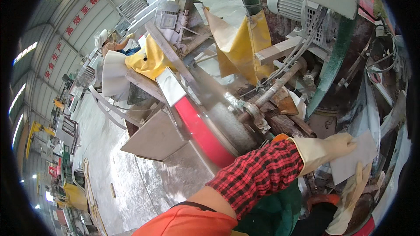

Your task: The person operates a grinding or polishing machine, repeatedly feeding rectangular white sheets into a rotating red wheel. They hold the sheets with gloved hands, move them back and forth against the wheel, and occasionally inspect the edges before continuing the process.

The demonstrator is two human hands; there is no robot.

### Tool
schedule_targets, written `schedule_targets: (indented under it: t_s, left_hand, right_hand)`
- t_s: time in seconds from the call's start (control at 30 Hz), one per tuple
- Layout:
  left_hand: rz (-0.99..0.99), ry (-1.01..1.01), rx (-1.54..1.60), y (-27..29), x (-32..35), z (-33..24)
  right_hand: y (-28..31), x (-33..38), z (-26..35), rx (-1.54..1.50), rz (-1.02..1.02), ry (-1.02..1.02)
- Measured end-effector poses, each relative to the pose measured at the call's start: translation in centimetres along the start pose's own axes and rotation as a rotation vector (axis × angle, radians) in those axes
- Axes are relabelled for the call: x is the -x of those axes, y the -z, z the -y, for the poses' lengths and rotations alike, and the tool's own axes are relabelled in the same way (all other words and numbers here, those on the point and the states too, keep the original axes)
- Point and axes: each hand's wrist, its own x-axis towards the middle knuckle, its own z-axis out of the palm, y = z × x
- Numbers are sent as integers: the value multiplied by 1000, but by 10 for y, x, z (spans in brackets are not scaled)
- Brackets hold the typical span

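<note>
My left arm, in a red-and-black checked sleeve cover, reaches across to the right side. My left hand (343, 145), in a cream rubber glove, is closed on the upper edge of a thin flat grey slab (356, 155). Below it, my right hand (361, 175), in a similar glove, has its fingers against the slab's lower right edge; part of its grip is hidden. A worn machine with a round grey drum or wheel (232, 124) and a curved red guard (201, 133) stands to the left of the slab.
Yellow sheeting (245, 46) hangs behind the machine, near a ribbed motor (291, 6) and a green post (330, 67). A rusty pipe (280, 83) and loose cables run alongside. A pale panel (151, 135) juts out at left over the wet floor (113, 157). Another person (114, 43) works farther back.
</note>
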Motion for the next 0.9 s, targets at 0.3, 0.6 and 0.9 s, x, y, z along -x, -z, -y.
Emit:
schedule_targets:
  t_s: [0.3,0.6,0.9]
  left_hand:
    - [-50,63,-9,-4,17,-18]
    - [16,6,7,-6,17,-3]
    - [-241,-126,296,0,-21,42]
  right_hand:
    - [-1,-23,25,129,-75,33]
    - [11,-33,10,-202,-188,-269]
    - [-50,-20,40,-455,-96,-416]
